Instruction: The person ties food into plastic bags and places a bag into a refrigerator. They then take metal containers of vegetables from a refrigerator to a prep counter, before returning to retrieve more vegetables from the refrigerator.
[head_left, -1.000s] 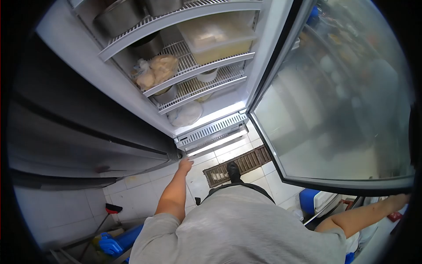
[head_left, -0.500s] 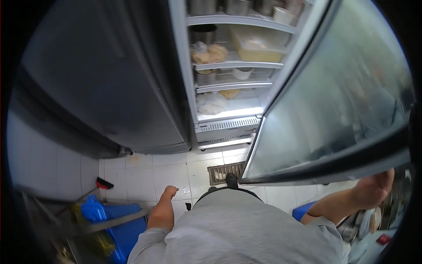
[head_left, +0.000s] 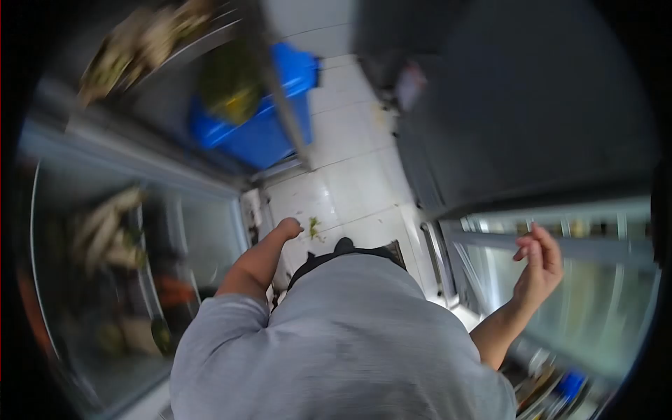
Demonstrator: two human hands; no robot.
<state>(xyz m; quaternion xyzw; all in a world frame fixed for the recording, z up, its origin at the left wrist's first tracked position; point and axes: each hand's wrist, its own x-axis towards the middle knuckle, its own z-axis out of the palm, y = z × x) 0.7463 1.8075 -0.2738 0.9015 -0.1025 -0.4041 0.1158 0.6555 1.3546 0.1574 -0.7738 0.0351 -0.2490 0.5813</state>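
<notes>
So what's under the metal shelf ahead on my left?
A blue bin and a blurred greenish-yellow bundle. A metal leg hides part of the bin; its inside isn't visible.

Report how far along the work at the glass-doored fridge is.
Done, it seems: the bare right hand looks free of the grey-framed glass fridge door. In hand: nothing visible in it or the bare left hand. Left: unclear, since blur hides whether the door is shut; small green scraps lie on the white tiled floor.
</notes>
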